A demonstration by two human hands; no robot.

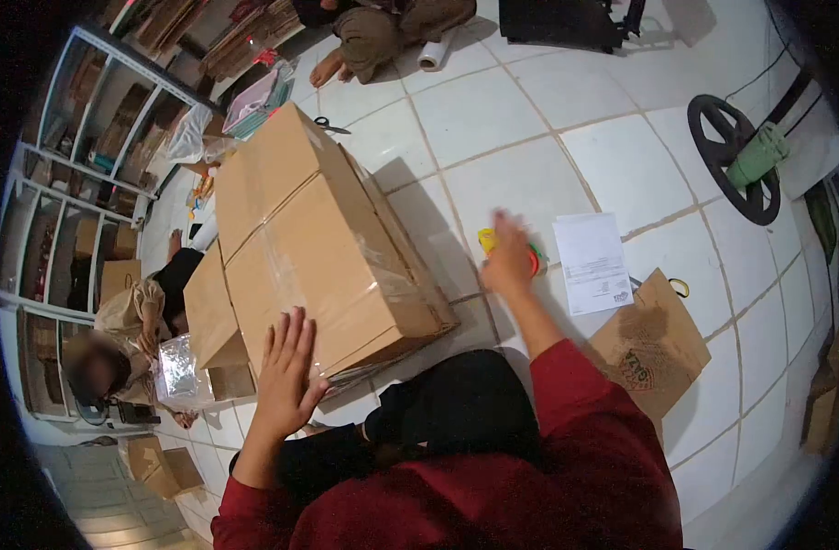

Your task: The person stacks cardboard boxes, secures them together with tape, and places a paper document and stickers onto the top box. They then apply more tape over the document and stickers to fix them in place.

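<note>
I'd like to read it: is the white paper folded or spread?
Spread: the paper lies flat on the tiles, print facing up.

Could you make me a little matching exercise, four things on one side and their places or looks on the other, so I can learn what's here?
Things:
1. Left hand
2. Right hand
3. Printed sheet
4. Scissors

Places or looks:
A. White with dark print
B. Blurred, at a yellow-and-red item
C. On the tiled floor, near the far end of the cardboard box
D. Resting on top of the cardboard box

Right pairs: 1-D, 2-B, 3-A, 4-C
</note>
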